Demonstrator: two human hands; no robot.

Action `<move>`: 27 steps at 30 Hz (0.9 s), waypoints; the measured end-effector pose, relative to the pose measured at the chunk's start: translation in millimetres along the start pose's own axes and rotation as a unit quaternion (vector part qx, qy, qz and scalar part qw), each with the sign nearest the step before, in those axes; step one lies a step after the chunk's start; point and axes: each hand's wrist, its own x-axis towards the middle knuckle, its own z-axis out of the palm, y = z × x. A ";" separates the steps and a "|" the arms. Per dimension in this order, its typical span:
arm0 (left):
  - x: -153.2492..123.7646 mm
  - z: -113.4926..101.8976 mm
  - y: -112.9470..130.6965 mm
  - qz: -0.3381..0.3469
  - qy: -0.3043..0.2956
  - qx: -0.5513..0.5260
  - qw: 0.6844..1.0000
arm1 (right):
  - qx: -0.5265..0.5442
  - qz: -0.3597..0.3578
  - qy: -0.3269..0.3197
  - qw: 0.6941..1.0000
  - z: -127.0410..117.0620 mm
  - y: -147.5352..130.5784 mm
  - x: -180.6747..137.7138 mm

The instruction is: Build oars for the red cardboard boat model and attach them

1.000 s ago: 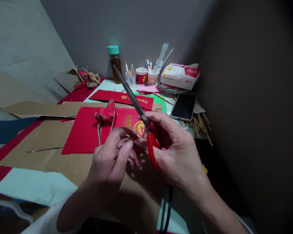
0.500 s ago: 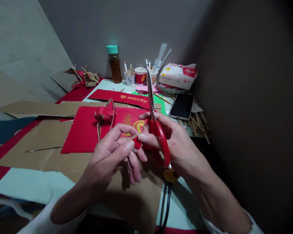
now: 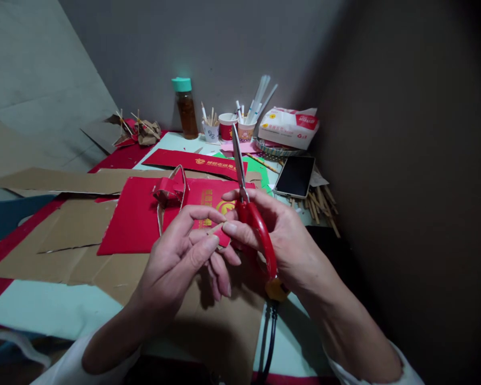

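Between thumb and fingers, my left hand (image 3: 188,248) pinches a small piece of red cardboard (image 3: 223,235) with a pale edge. My right hand (image 3: 278,230) holds red-handled scissors (image 3: 260,230), blades pointing up and away from the piece. Its thumb and fingertips also touch the cardboard piece, so both hands meet on it. Behind my hands lies a red cardboard sheet (image 3: 124,219) with gold print, and a folded red cardboard shape (image 3: 172,190) stands on it.
At the back stand a tea bottle (image 3: 186,109), paper cups (image 3: 210,132) with sticks and straws, and a tissue pack (image 3: 288,128). A phone (image 3: 295,176) lies right, beside bundled sticks (image 3: 323,203). Brown cardboard (image 3: 76,224) spreads left. A black cable (image 3: 271,342) runs near the front.
The scissors have tilted slightly to the left, with the right hand a little lower. The small red piece has turned so more of its red face shows. The view has shifted slightly.
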 end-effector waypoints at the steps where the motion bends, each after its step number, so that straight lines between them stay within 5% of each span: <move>1: -1.2 -0.6 -0.9 0.010 0.015 0.019 1.000 | 0.002 0.002 -0.002 1.000 0.7 0.6 -0.1; 10: -5.0 6.8 -1.4 0.047 0.110 0.107 0.987 | -0.010 -0.005 0.017 1.000 3.1 2.2 0.6; 18: -3.9 3.0 -4.2 0.056 0.085 0.095 0.990 | 0.002 -0.035 -0.004 0.999 3.6 7.1 1.3; 27: -3.9 8.0 -11.2 0.109 0.155 0.162 0.968 | -0.025 -0.067 0.030 0.997 9.2 6.8 3.0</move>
